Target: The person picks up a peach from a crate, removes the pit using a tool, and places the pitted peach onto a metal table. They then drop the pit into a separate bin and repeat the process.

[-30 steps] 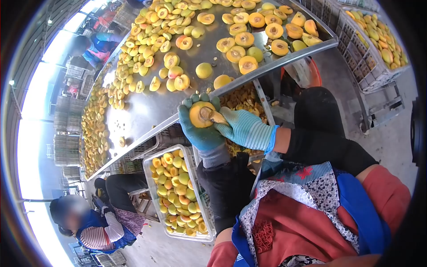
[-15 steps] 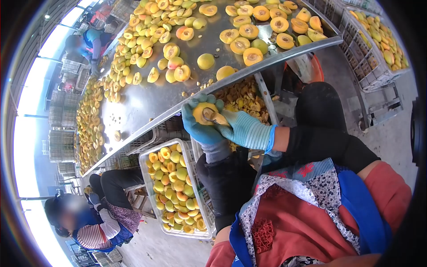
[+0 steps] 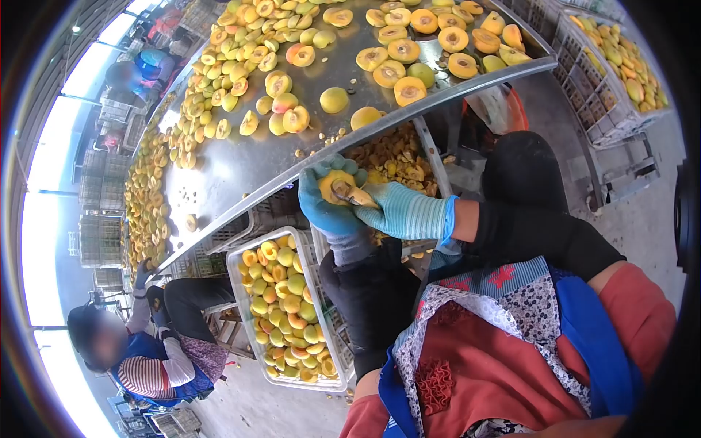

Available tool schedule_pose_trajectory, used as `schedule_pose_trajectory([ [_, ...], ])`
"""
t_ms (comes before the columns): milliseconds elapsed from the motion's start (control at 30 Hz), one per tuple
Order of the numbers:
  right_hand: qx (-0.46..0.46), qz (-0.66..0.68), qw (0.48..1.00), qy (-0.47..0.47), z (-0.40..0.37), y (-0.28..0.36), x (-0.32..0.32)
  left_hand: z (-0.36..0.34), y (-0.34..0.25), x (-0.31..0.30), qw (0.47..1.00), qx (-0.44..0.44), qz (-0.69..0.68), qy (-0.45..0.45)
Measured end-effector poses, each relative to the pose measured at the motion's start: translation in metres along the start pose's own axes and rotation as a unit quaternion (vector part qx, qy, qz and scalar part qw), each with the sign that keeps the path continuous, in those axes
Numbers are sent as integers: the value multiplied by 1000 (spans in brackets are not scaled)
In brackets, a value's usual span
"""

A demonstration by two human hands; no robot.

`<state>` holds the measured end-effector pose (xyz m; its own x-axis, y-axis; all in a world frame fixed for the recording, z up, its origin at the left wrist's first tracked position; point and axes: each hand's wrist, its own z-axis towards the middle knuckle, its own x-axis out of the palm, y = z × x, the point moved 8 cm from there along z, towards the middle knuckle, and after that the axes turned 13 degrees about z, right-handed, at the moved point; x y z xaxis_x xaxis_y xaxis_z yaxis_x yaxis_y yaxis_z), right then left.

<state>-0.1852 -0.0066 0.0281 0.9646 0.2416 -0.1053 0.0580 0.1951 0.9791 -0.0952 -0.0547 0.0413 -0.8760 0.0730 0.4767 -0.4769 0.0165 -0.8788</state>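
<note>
My left hand [image 3: 326, 210], in a blue-green glove, cups a yellow peach half [image 3: 337, 180] with its cut face towards me. My right hand [image 3: 409, 212], in a striped glove, is closed around a small pitting knife [image 3: 358, 196]. The knife's curved metal end sits at the middle of the cut face, and much of its handle is covered by the fingers. Both hands are just below the edge of a metal table [image 3: 252, 164]. Beneath them, a crate of scraps [image 3: 409, 157] holds pulp and pits.
Many peach halves [image 3: 391, 73] lie on the table. A white crate [image 3: 235, 257] full of halves stands on the floor at left, with another filled crate [image 3: 584, 109] at right. A co-worker [image 3: 157, 358] sits lower left; another person [image 3: 139, 73] is farther back.
My hands stay nearly in place, with the knife still at the fruit. The co-worker at lower left has raised an arm to the table edge. The person farther back has shifted.
</note>
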Motion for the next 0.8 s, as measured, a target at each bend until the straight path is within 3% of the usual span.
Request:
schedule_pose_trajectory([
  [67, 59, -2, 998, 39, -2, -3, 2, 3, -1, -3, 996, -17, 68, 58],
  [167, 82, -6, 995, 48, -5, -11, 3, 4, 2, -11, 990, -44, 132, 25],
  [267, 164, 180, 968, 60, -16, 3, 10, -4, -8, -1, 992, 36, 117, -37],
  [367, 116, 129, 983, 65, -13, 3, 6, -2, -3, 1, 997, 34, 74, -4],
  [467, 96, 62, 992, 59, -9, -10, 7, -1, 0, -4, 988, -13, 150, -43],
  [567, 253, 194, 944, 79, -18, -11, 15, -2, -2, -1, 995, 40, 93, -22],
  [667, 193, 128, 970, 74, -8, -13, 12, -1, 2, -3, 998, 31, 36, -45],
  [767, 66, -23, 996, 49, -1, -17, 2, 6, 16, -14, 991, -63, 114, -25],
  [800, 83, 20, 995, 52, -4, -20, 4, 4, 14, -13, 986, -69, 149, -27],
])
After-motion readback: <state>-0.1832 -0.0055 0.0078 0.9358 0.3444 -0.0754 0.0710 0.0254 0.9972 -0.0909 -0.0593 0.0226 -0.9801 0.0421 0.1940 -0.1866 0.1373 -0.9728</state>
